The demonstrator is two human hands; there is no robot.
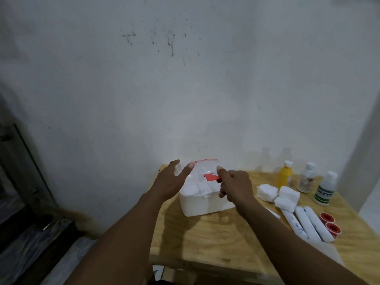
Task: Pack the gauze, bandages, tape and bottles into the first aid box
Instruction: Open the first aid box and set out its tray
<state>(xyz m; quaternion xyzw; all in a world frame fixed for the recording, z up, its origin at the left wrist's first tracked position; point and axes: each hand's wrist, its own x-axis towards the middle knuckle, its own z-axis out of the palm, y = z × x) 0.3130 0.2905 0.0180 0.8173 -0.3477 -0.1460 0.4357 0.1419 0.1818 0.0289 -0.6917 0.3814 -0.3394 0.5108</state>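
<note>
Wooden table (205, 239), first aid box (202, 204) under both hands, lid w/ right hand (236, 187).

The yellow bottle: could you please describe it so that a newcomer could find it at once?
On the wooden table, look right of the white first aid box, along the wall. Three bottles stand upright there; the yellow bottle is the one nearest the box, just behind the gauze pads. Only it has a bright yellow body; its neighbours are white.

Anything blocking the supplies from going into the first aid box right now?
Yes: the lid is on the first aid box, with both hands over it. The gauze, bandages, tape and bottles lie on the table to its right, none inside.
</note>
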